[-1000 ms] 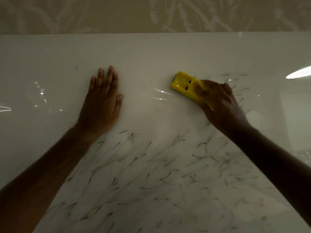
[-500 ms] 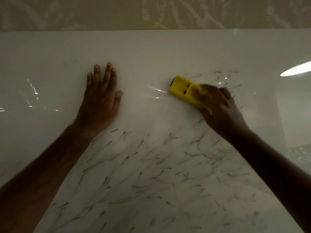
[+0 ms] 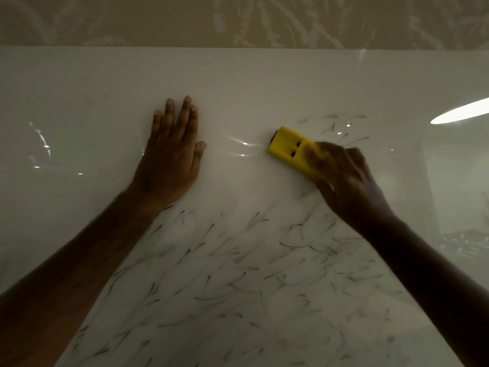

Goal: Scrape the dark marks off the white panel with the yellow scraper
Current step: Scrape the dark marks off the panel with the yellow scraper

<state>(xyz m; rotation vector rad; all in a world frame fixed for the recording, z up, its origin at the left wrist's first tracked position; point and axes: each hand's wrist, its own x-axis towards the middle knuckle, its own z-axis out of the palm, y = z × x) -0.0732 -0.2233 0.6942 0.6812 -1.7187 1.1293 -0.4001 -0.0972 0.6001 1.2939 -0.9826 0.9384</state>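
A glossy white panel (image 3: 238, 83) fills most of the view. Many thin dark marks (image 3: 232, 282) cover its near half, and a few more marks (image 3: 341, 128) lie right of centre. My right hand (image 3: 346, 181) grips the yellow scraper (image 3: 289, 147), whose dark front edge presses on the panel and points up and left. The scraper's rear half is hidden under my fingers. My left hand (image 3: 172, 157) lies flat on the panel, palm down, fingers together, left of the scraper and apart from it.
A beige patterned wall (image 3: 238, 19) runs behind the panel's far edge. A bright lamp reflection (image 3: 460, 112) glares at the right of the panel, and small glints (image 3: 42, 141) show at the left.
My right hand has slid the scraper a little toward me and to the right over the panel. My left hand has stayed flat in the same spot.
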